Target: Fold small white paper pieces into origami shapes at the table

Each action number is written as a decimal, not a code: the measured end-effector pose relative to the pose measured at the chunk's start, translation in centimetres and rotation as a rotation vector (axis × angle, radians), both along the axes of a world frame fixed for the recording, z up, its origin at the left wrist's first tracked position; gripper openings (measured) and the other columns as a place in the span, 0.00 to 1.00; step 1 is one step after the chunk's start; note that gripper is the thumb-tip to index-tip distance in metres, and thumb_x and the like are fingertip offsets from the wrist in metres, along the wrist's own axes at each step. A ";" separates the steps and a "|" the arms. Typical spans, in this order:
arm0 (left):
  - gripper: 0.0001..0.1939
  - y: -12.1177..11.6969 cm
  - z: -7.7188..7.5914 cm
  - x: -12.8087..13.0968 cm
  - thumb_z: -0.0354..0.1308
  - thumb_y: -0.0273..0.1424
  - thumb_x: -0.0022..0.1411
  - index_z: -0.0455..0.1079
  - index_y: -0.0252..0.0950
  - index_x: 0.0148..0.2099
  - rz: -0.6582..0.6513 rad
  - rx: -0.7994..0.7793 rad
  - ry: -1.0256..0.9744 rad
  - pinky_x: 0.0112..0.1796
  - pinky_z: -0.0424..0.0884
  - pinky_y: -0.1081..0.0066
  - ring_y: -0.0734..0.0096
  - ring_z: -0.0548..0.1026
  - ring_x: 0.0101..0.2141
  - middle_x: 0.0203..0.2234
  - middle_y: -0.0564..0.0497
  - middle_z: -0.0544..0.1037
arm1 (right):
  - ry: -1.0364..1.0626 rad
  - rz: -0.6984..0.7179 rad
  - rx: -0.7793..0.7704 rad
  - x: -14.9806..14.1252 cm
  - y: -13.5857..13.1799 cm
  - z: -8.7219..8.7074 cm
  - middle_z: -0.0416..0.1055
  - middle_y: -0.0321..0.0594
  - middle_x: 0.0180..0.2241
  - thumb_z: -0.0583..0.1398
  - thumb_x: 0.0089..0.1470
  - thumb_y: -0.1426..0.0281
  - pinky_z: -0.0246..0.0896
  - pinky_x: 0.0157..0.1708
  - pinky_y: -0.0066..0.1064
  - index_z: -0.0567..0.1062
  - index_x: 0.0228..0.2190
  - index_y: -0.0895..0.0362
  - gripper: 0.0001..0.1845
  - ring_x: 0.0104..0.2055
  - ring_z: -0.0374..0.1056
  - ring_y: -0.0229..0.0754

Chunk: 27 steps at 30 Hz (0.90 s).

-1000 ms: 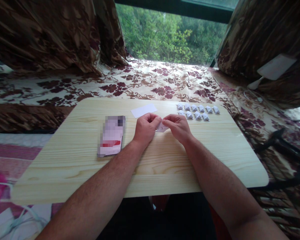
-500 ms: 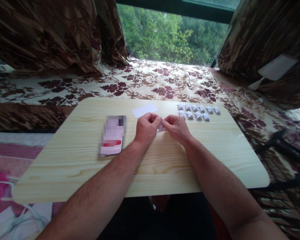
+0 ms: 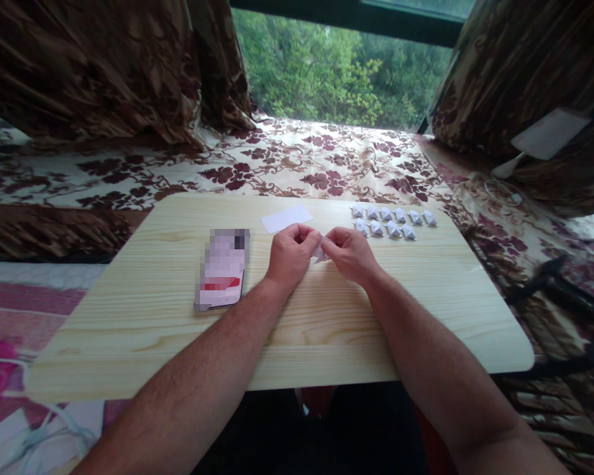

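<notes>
Between my two hands, above the middle of the table, is a small folded piece of white paper (image 3: 321, 253). My left hand (image 3: 293, 251) pinches its left side between thumb and fingers. On the other side my right hand (image 3: 347, 251) grips it in the same way, with the fingertips of both hands close together. Much of the paper is hidden by the fingers. Just beyond my left hand lies a flat white paper sheet (image 3: 287, 218). Several small folded white paper shapes (image 3: 393, 229) sit in two rows past my right hand.
A phone (image 3: 222, 270), partly blurred out, lies on the pale wooden table (image 3: 143, 316) left of my hands. Behind the table is a ledge with floral cloth (image 3: 321, 158) under a window. White cables (image 3: 54, 422) hang off the left front corner.
The folded paper has shifted slightly between my fingertips, and more of its lower part shows below them. Both hands stay almost in place; everything else is unchanged.
</notes>
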<state>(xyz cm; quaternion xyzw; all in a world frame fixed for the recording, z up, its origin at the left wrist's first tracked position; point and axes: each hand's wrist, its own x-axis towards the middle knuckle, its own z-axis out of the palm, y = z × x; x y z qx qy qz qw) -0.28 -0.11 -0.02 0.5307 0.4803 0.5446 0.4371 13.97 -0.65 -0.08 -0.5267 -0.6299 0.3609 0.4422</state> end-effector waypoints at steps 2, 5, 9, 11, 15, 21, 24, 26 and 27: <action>0.11 0.1 -0.1 0.0 0.65 0.37 0.53 0.72 0.34 0.30 -0.004 -0.009 -0.034 0.25 0.64 0.75 0.76 0.67 0.23 0.22 0.54 0.73 | 0.066 -0.013 -0.003 -0.1 0.0 0.1 0.66 0.33 0.19 0.62 0.50 0.64 0.51 0.21 0.26 0.71 0.21 0.58 0.12 0.22 0.59 0.33; 0.11 0.5 -0.5 0.0 0.65 0.36 0.52 0.71 0.34 0.30 0.022 -0.032 -0.118 0.24 0.63 0.75 0.77 0.67 0.23 0.21 0.55 0.71 | 0.256 -0.002 -0.078 -0.1 0.0 0.6 0.70 0.35 0.21 0.64 0.49 0.61 0.61 0.24 0.27 0.74 0.24 0.59 0.13 0.23 0.64 0.35; 0.11 1.2 -1.0 -0.1 0.66 0.36 0.52 0.70 0.35 0.33 0.082 -0.052 -0.245 0.23 0.63 0.76 0.78 0.66 0.22 0.22 0.56 0.70 | 0.384 0.054 -0.200 0.1 0.0 1.1 0.73 0.35 0.22 0.67 0.43 0.64 0.65 0.26 0.27 0.74 0.27 0.59 0.12 0.24 0.69 0.36; 0.12 1.2 -0.9 -0.1 0.66 0.37 0.52 0.70 0.35 0.33 0.081 -0.078 -0.255 0.22 0.64 0.75 0.77 0.66 0.22 0.22 0.56 0.70 | 0.358 0.048 -0.185 0.2 0.0 1.1 0.73 0.34 0.21 0.68 0.42 0.66 0.64 0.24 0.26 0.74 0.25 0.59 0.11 0.23 0.68 0.35; 0.14 0.8 -0.2 0.0 0.66 0.39 0.52 0.70 0.35 0.33 0.026 -0.116 -0.287 0.23 0.67 0.75 0.76 0.68 0.24 0.25 0.54 0.72 | 0.305 0.001 -0.120 0.1 0.1 0.7 0.71 0.33 0.18 0.66 0.44 0.66 0.60 0.21 0.25 0.72 0.22 0.58 0.10 0.19 0.65 0.33; 0.17 0.3 -0.2 0.0 0.69 0.34 0.46 0.73 0.33 0.39 -0.148 -0.079 -0.223 0.27 0.68 0.73 0.75 0.72 0.25 0.27 0.51 0.78 | 0.311 -0.042 -0.068 0.1 0.3 0.4 0.72 0.33 0.21 0.66 0.44 0.64 0.62 0.22 0.26 0.71 0.26 0.57 0.12 0.21 0.67 0.34; 0.16 0.6 -0.6 0.0 0.68 0.33 0.47 0.73 0.32 0.38 -0.116 -0.049 -0.219 0.27 0.67 0.74 0.75 0.72 0.25 0.28 0.51 0.78 | 0.316 -0.054 0.031 0.2 0.3 0.4 0.73 0.32 0.24 0.67 0.44 0.65 0.63 0.23 0.26 0.69 0.32 0.55 0.15 0.23 0.67 0.34; 0.16 0.7 -0.8 0.0 0.69 0.32 0.47 0.72 0.32 0.38 -0.092 -0.038 -0.219 0.27 0.66 0.73 0.75 0.72 0.25 0.28 0.50 0.79 | 0.291 -0.056 0.090 0.2 0.3 0.3 0.73 0.32 0.27 0.68 0.44 0.65 0.63 0.24 0.26 0.68 0.32 0.55 0.15 0.24 0.67 0.34; 0.16 0.8 -0.8 0.0 0.69 0.32 0.47 0.72 0.32 0.38 -0.087 -0.035 -0.217 0.27 0.66 0.73 0.75 0.72 0.25 0.28 0.50 0.79 | 0.269 -0.053 0.106 0.3 0.3 0.3 0.73 0.33 0.28 0.67 0.44 0.65 0.62 0.23 0.26 0.69 0.32 0.55 0.15 0.24 0.67 0.34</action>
